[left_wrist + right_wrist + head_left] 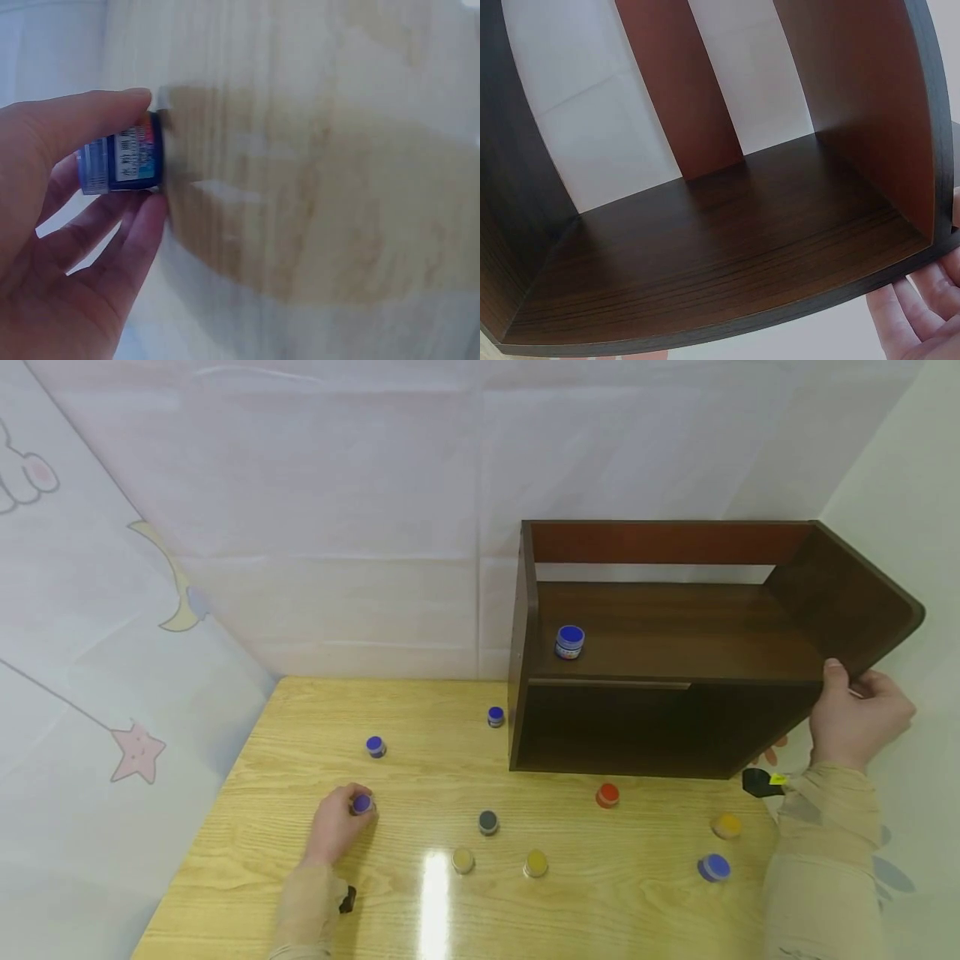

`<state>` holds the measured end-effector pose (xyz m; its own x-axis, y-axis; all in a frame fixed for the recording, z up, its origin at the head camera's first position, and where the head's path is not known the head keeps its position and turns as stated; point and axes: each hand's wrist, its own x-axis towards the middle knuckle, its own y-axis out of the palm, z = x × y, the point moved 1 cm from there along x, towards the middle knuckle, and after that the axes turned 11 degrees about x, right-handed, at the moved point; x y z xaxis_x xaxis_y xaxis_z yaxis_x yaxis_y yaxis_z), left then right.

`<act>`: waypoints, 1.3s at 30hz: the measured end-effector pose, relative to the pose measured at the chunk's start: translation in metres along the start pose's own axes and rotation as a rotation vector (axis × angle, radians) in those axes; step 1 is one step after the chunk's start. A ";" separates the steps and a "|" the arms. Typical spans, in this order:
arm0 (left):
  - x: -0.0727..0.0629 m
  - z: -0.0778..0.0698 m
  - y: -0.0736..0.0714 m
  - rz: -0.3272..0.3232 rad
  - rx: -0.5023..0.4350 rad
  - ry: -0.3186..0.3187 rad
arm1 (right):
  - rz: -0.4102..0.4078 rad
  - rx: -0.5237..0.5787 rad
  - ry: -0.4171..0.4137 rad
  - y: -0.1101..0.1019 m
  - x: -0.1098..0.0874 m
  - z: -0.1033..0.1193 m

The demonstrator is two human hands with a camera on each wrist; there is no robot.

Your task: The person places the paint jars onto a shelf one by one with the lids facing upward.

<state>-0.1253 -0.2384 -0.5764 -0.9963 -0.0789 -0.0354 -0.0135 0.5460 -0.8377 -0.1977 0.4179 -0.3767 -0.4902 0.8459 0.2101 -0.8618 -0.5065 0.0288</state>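
Note:
My left hand (336,825) pinches a small paint jar (124,159) with a blue-violet lid between thumb and fingers, at the left of the table. In the left wrist view the jar shows a printed label, its base right at the wood surface. On the right, my right hand (858,717) grips the front edge of a dark brown wooden shelf unit (675,627), where the board meets the right side panel. The right wrist view shows fingers (922,311) at that edge, partly hidden behind it. Another blue-lidded jar (570,643) stands on the unit's upper board, at its left.
Two blue-lidded jars, one farther back (376,747) and one beside the unit (496,717), stand on the wooden table (300,718). A dark jar (488,822), pale jar (462,860), yellow jar (536,863), red jar (607,795), orange jar (726,826) and blue jar (713,867) stand nearer.

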 end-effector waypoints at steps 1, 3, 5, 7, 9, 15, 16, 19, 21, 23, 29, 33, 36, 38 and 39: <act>0.000 0.000 0.001 -0.006 0.005 0.002 | 0.000 0.002 0.003 0.000 0.000 0.000; 0.000 0.001 0.003 -0.017 0.009 0.003 | -0.001 0.002 0.003 -0.001 0.000 0.000; 0.000 0.001 0.005 -0.025 0.008 0.004 | 0.000 0.007 0.006 -0.001 0.001 0.000; 0.000 0.001 0.006 -0.026 -0.002 -0.001 | 0.001 0.022 0.016 -0.001 0.001 0.001; -0.001 0.000 0.008 -0.025 -0.029 -0.011 | 0.004 0.046 0.028 -0.001 0.001 0.002; -0.002 -0.002 0.015 -0.017 -0.118 -0.025 | 0.009 0.076 0.054 0.000 0.002 0.002; -0.002 -0.003 0.017 -0.017 -0.123 -0.023 | 0.009 0.075 0.058 0.000 0.003 0.002; -0.001 -0.009 0.019 -0.012 -0.131 -0.013 | 0.005 0.108 0.084 -0.001 0.004 0.000; 0.000 -0.014 0.019 -0.003 -0.132 -0.006 | 0.002 0.134 0.103 -0.002 0.004 0.000; 0.002 -0.020 0.019 0.001 -0.132 0.013 | -0.001 0.151 0.114 -0.003 0.005 -0.001; 0.002 -0.041 0.010 -0.004 -0.167 0.053 | 0.002 0.157 0.120 -0.004 0.006 -0.004; 0.003 -0.058 0.001 -0.015 -0.208 0.101 | 0.003 0.165 0.122 -0.004 0.007 -0.004; 0.004 -0.071 -0.005 -0.030 -0.222 0.164 | 0.003 0.162 0.118 -0.004 0.006 -0.003; 0.005 -0.079 -0.009 -0.036 -0.221 0.203 | 0.005 0.158 0.115 -0.003 0.006 -0.003; 0.006 -0.083 -0.011 -0.037 -0.218 0.221 | 0.005 0.160 0.114 -0.003 0.005 -0.002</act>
<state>-0.1378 -0.1760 -0.5225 -0.9888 0.0681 0.1326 -0.0445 0.7141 -0.6986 -0.1979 0.4238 -0.3776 -0.5142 0.8520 0.0989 -0.8317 -0.5234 0.1853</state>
